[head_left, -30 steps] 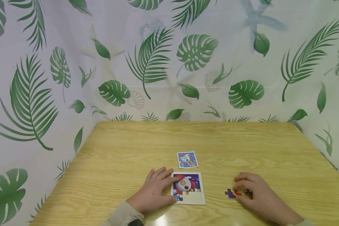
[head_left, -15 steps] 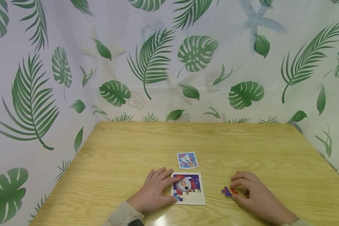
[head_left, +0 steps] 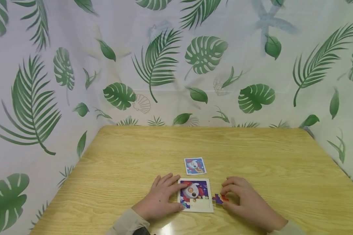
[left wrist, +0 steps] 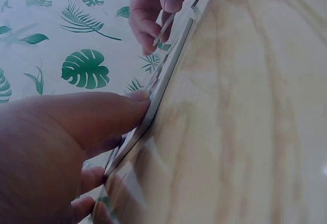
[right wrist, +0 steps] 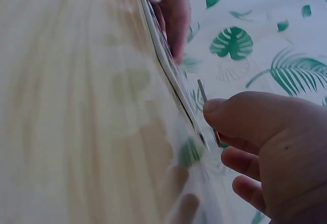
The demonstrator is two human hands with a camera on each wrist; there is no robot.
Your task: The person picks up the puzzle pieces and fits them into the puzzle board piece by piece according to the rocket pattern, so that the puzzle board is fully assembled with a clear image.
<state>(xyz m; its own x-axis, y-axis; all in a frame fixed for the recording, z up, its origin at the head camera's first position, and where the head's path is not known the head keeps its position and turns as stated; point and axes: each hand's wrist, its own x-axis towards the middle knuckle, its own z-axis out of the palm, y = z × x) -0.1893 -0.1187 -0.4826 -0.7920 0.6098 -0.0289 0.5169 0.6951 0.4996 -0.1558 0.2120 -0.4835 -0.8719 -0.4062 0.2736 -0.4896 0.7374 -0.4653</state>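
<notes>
A square jigsaw puzzle board (head_left: 200, 205) with a pale frame lies on the table in the head view. Its picture shows a white round-headed figure on purple, and bare backing shows at the lower right. My left hand (head_left: 162, 199) rests over the board's left side, fingers spread, thumb and forefinger touching it. Just right of the board, my right hand (head_left: 247, 204) pinches a purple and red-orange puzzle piece (head_left: 217, 198) between thumb and fingers. Seen edge-on in the right wrist view, that thin piece (right wrist: 202, 90) is tilted up above the tabletop.
Behind the board lies a small picture card (head_left: 195, 165) with a similar figure. The wooden table (head_left: 135, 147) reaches back to a white leaf-print curtain (head_left: 164, 65), which also hangs at both sides.
My right hand has moved left with the puzzle piece, from well right of the board to beside its right edge. A dark piece seen earlier by that hand is now out of sight. My left hand stays put.
</notes>
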